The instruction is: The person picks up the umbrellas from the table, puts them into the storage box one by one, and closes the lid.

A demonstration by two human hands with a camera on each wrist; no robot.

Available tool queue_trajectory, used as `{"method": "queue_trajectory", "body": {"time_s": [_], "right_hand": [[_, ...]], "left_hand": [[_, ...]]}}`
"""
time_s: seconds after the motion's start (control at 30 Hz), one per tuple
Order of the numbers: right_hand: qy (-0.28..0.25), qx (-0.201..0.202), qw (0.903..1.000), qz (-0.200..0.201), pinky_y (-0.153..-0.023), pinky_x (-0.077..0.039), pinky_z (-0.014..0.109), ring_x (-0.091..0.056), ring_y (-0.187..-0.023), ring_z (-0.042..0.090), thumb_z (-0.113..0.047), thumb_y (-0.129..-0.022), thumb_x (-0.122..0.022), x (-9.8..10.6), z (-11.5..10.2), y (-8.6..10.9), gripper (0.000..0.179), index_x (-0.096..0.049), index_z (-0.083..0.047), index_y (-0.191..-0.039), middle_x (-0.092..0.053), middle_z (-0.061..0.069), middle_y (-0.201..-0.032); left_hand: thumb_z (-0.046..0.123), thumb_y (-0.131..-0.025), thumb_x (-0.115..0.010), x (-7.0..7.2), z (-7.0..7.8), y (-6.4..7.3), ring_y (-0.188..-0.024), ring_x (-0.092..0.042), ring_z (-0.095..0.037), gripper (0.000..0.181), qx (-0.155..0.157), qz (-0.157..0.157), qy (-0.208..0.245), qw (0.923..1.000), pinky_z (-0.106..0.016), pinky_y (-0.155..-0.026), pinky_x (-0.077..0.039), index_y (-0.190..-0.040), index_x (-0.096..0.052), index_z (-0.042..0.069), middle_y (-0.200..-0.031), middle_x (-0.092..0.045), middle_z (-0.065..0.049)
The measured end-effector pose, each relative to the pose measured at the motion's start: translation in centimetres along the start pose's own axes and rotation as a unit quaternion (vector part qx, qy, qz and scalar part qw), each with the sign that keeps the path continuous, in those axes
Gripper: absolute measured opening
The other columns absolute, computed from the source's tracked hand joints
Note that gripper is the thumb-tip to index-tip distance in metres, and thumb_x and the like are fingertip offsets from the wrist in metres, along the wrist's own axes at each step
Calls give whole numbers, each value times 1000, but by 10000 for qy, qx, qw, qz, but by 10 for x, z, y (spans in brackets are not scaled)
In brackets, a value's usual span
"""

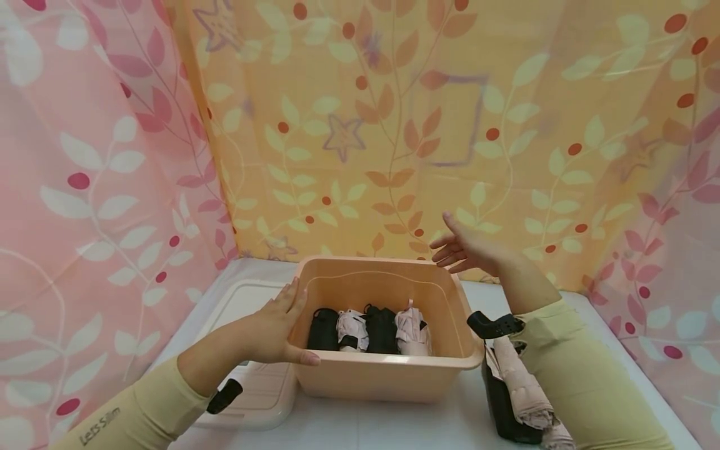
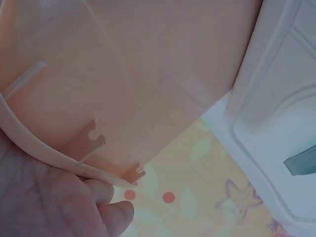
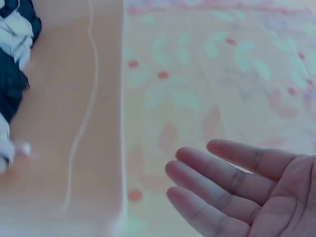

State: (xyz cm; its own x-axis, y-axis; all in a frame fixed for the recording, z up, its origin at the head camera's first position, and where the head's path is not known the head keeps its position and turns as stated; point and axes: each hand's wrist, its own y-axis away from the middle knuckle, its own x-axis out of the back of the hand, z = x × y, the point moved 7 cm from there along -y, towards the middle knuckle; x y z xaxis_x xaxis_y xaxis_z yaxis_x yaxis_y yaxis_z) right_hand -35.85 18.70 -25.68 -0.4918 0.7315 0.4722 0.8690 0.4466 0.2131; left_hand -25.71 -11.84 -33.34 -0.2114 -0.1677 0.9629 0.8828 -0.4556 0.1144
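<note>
A peach plastic storage bin (image 1: 388, 380) stands in front of me, with several folded umbrellas in a row inside, among them a black umbrella (image 1: 381, 330) and a pale pink umbrella (image 1: 413, 331). My left hand (image 1: 272, 328) rests on the bin's left rim, fingers fairly straight and thumb along the front corner; the left wrist view shows its palm against the outer side under the rim (image 2: 44, 150). Over the far right corner, my right hand (image 1: 469, 250) hovers with fingers extended and spread, holding nothing. In the right wrist view its fingers (image 3: 217, 197) are apart from the bin's wall.
A white lid (image 1: 247, 390) lies on the white table left of the bin, partly under my left arm. Right of the bin, more folded umbrellas, pink (image 1: 523, 387) and black (image 1: 497, 400), lie by my right forearm. Patterned curtains (image 1: 337, 206) enclose the table.
</note>
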Motion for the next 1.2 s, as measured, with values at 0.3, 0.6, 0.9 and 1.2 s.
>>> {"method": "queue_trajectory", "body": {"time_s": [0.3, 0.6, 0.9, 1.2], "right_hand": [[466, -181, 9958, 769, -87, -47, 46, -60, -99, 26, -54, -94, -32, 49, 47, 45, 74, -38, 11, -130, -63, 12, -103], [577, -910, 9915, 723, -81, -50, 43, -60, -97, 28, -47, -96, -35, 67, 122, 84, 68, -36, 13, -129, -62, 14, -104], [192, -1637, 9836, 735, -76, -52, 42, -62, -87, 26, -46, -94, -42, 56, 191, 114, 66, -44, 14, -123, -64, 13, -94], [-85, -1727, 9838, 467, -74, -52, 44, -63, -82, 26, -34, -91, -54, 29, 228, 117, 49, -52, 12, -106, -61, 12, -87]], "left_hand": [[81, -60, -52, 0, -1, -1, -138, 3, -37, 126, 14, -8, -27, 10000, -56, -107, -12, -146, -4, 2, -151, 13, -19], [82, -60, -51, 0, -2, -2, -137, 2, -37, 126, -43, 39, -56, 10000, -56, -107, -12, -146, -4, 2, -151, 13, -19], [80, -61, -53, 3, 1, 1, -137, 2, -39, 126, -41, 51, 26, 10000, -56, -106, -12, -146, -4, 1, -151, 11, -19], [80, -61, -52, 3, -1, 0, -137, 3, -38, 126, -50, 69, 38, 10000, -56, -106, -12, -146, -4, 2, -151, 12, -19]]}}
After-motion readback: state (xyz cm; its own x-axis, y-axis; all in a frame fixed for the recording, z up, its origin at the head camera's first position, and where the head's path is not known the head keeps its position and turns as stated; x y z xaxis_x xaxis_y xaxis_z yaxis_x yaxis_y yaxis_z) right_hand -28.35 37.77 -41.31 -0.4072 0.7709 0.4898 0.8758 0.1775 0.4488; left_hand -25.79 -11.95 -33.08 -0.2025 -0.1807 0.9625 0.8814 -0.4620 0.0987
